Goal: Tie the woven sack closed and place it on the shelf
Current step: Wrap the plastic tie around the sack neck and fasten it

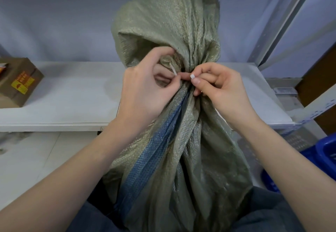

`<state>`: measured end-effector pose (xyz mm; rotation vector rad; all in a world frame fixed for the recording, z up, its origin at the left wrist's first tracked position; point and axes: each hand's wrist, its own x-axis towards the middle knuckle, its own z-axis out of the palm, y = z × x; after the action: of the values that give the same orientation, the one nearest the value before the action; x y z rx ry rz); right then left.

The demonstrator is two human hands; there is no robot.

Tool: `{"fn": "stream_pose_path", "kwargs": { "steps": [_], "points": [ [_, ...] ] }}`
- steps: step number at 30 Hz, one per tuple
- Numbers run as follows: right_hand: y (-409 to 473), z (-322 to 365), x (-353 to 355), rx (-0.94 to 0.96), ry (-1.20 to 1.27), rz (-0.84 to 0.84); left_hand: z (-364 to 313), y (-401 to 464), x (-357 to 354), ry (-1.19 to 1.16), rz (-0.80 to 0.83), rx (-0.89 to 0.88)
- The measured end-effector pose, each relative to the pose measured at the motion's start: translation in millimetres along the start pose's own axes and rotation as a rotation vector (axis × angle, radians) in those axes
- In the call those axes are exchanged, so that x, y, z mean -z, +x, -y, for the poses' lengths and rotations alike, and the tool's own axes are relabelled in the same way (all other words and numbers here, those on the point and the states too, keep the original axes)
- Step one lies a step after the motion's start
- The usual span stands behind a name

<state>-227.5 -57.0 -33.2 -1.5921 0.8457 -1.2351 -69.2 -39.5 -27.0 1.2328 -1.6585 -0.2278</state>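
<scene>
A grey-green woven sack (183, 159) with a blue stripe stands upright between my knees, its neck gathered at mid-frame and the loose top flopping above. A thin white tie (173, 70) circles the neck. My left hand (145, 90) pinches the strap end of the tie between thumb and forefinger. My right hand (220, 90) pinches the small white head of the tie against the neck. The white shelf (69, 93) runs behind the sack at the level of my hands.
A brown cardboard box (18, 82) with a yellow label sits on the shelf's left end. A grey metal shelf upright (283, 22) rises at the right. A blue plastic crate (320, 160) stands on the floor at the lower right. Pale floor tiles lie at the left.
</scene>
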Motion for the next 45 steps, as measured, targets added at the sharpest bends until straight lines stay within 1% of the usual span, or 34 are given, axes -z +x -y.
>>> {"fn": "stream_pose_path", "kwargs": {
  "steps": [1,3,5,7,9,14,20,25,30,35,40,45],
  "points": [
    [-0.3,-0.4,0.9,-0.007,0.026,-0.003,0.4,0.0,-0.3,-0.047,-0.008,0.027],
    [-0.2,-2.2,3.2,-0.035,0.086,-0.017,2.9,0.2,-0.8,-0.119,0.008,0.017],
    [-0.4,-5.0,4.6,-0.062,0.124,-0.027,6.7,1.7,0.1,-0.151,0.056,-0.069],
    [-0.8,-7.9,5.8,-0.082,0.157,-0.022,11.2,4.6,2.1,-0.128,0.109,-0.179],
    [-0.9,-10.0,7.3,-0.095,0.195,-0.013,14.2,7.7,4.0,-0.120,0.150,-0.229],
    [0.5,-12.0,9.5,-0.131,0.286,-0.008,18.8,10.4,5.6,-0.112,0.211,-0.226],
    [-1.4,-11.5,9.9,-0.178,0.419,0.032,23.9,12.8,7.9,-0.052,0.185,-0.234],
    [-0.3,-9.3,12.5,-0.223,0.497,0.040,26.5,12.0,7.6,0.013,0.223,-0.254],
    [0.3,-8.2,11.8,-0.252,0.500,0.047,26.0,11.7,6.1,0.106,0.242,-0.324],
    [-1.2,-8.0,12.2,-0.218,0.484,0.074,25.5,12.6,6.4,0.146,0.251,-0.353],
    [-0.7,-9.6,12.0,-0.200,0.459,0.088,26.0,11.0,5.5,0.149,0.244,-0.369],
    [-0.2,-11.9,12.3,-0.207,0.394,0.066,25.3,9.5,3.9,0.118,0.237,-0.381]
  ]
}}
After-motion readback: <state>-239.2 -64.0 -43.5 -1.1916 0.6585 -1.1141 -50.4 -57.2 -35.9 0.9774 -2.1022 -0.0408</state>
